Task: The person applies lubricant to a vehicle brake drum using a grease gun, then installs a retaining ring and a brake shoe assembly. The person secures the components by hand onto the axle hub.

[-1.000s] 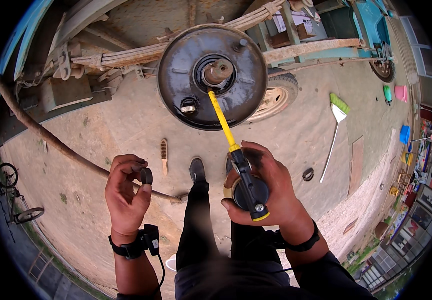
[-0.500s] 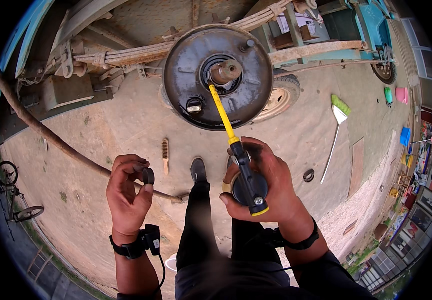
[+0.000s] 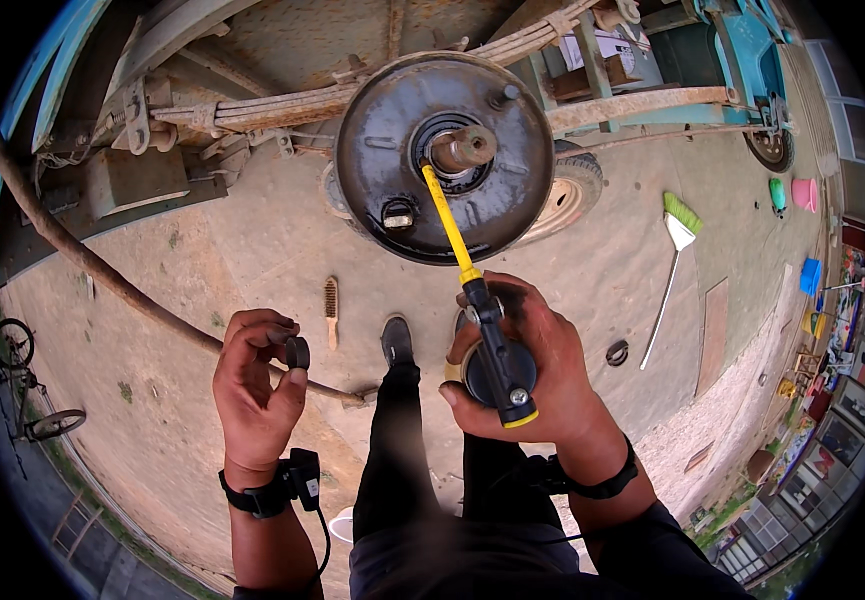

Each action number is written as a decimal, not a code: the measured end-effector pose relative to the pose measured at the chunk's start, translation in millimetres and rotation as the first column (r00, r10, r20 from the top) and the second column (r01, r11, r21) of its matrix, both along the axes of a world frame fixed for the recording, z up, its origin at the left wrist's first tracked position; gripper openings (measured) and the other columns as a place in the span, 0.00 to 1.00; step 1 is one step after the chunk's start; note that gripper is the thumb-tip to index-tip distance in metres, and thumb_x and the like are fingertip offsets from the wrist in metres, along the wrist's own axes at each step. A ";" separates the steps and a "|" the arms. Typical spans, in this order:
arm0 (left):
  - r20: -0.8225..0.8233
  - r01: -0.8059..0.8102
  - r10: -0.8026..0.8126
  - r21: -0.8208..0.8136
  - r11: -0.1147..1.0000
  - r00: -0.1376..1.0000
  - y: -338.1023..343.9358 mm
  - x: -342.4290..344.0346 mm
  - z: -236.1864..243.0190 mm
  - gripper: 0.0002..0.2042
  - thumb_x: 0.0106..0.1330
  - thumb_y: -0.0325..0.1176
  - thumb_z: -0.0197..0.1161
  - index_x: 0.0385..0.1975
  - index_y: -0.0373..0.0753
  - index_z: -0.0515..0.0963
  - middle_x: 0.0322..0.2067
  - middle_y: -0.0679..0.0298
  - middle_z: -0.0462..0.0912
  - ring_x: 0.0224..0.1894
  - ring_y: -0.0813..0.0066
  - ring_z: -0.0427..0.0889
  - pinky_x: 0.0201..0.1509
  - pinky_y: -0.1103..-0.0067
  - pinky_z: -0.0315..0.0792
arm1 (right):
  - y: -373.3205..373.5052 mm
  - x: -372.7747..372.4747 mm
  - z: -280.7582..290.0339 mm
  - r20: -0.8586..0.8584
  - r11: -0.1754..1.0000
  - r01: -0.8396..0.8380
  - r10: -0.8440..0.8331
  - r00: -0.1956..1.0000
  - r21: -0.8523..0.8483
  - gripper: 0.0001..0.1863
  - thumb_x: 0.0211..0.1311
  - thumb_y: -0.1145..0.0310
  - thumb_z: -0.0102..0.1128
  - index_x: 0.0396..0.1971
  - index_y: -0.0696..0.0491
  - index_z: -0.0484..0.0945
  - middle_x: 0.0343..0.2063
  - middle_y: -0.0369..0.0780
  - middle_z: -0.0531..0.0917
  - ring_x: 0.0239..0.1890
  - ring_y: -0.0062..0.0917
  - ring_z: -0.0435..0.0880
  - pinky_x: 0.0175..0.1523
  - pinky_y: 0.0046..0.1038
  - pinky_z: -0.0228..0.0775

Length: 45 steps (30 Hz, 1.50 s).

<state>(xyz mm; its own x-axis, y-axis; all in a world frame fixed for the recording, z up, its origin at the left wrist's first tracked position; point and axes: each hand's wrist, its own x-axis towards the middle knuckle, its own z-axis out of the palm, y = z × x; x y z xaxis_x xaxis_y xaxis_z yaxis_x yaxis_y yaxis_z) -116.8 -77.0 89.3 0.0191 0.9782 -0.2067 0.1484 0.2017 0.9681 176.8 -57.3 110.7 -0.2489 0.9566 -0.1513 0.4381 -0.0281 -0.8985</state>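
My right hand [image 3: 542,380] grips a black hand pump [image 3: 497,375] with a long yellow spout [image 3: 447,215]. The spout's tip reaches the dark greasy ring around the protruding shaft [image 3: 464,150] in the centre of the round, dark metal backing plate [image 3: 382,130]. Between the thumb and fingers of my left hand [image 3: 259,385] is a small black ring or cap [image 3: 297,352], held apart from the plate, below and to its left. The pump's body is partly hidden by my right fingers.
Rusty leaf springs [image 3: 272,104] cross the upturned-looking vehicle frame. A wheel [image 3: 574,205] lies behind the plate. A wooden pole [image 3: 122,285] runs along the left. On the concrete are a wire brush [image 3: 331,310], broom [image 3: 680,222] and black ring [image 3: 617,352]. A bicycle [image 3: 27,390] is far left.
The plate and vehicle have shifted slightly right in the picture, with the spout's tip still at the central ring. My right hand sits slightly higher than a second ago; both grips are the same.
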 end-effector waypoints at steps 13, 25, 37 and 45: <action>-0.026 0.008 -0.008 -0.020 1.000 1.000 2.0 -4.1 -1.0 0.14 0.60 0.25 0.67 0.46 0.35 0.75 0.52 0.57 0.75 0.53 0.69 0.78 0.53 0.77 0.74 | 7.1 -3.3 -2.5 0.071 0.968 -0.092 0.078 0.994 0.232 0.51 0.47 0.70 0.80 0.69 0.55 0.55 0.32 0.39 0.88 0.50 0.40 0.87 0.60 0.39 0.77; -0.036 0.000 -0.003 -0.071 0.998 0.999 2.2 -7.8 -1.6 0.18 0.64 0.37 0.71 0.47 0.37 0.75 0.53 0.59 0.75 0.56 0.67 0.77 0.59 0.74 0.70 | 7.4 -6.5 -3.8 0.087 0.969 -0.069 0.050 0.995 0.238 0.52 0.46 0.70 0.80 0.70 0.59 0.57 0.33 0.39 0.88 0.49 0.37 0.86 0.59 0.36 0.77; -0.018 0.000 0.000 -0.036 0.999 1.000 6.6 -7.9 -2.2 0.14 0.59 0.24 0.66 0.45 0.35 0.75 0.52 0.56 0.75 0.53 0.69 0.78 0.55 0.76 0.74 | 0.7 -13.3 -3.9 0.057 0.992 0.007 -0.015 0.998 0.126 0.45 0.44 0.70 0.81 0.63 0.62 0.66 0.34 0.39 0.87 0.43 0.26 0.86 0.54 0.27 0.77; -0.009 -0.007 0.007 -0.019 1.000 1.000 6.8 -9.0 -3.9 0.15 0.57 0.18 0.64 0.44 0.33 0.75 0.51 0.55 0.75 0.52 0.69 0.78 0.53 0.77 0.76 | 0.2 -18.4 -2.4 0.071 0.986 0.012 -0.025 0.997 0.165 0.44 0.44 0.70 0.81 0.62 0.62 0.67 0.35 0.40 0.88 0.43 0.29 0.87 0.54 0.29 0.77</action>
<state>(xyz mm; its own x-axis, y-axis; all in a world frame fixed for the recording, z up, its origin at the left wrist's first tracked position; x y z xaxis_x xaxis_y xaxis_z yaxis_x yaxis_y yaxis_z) -125.8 -70.2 85.5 0.0102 0.9742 -0.2253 0.1557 0.2210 0.9628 158.4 -57.1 108.3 -0.2250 0.9743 -0.0092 0.5034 0.1081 -0.8572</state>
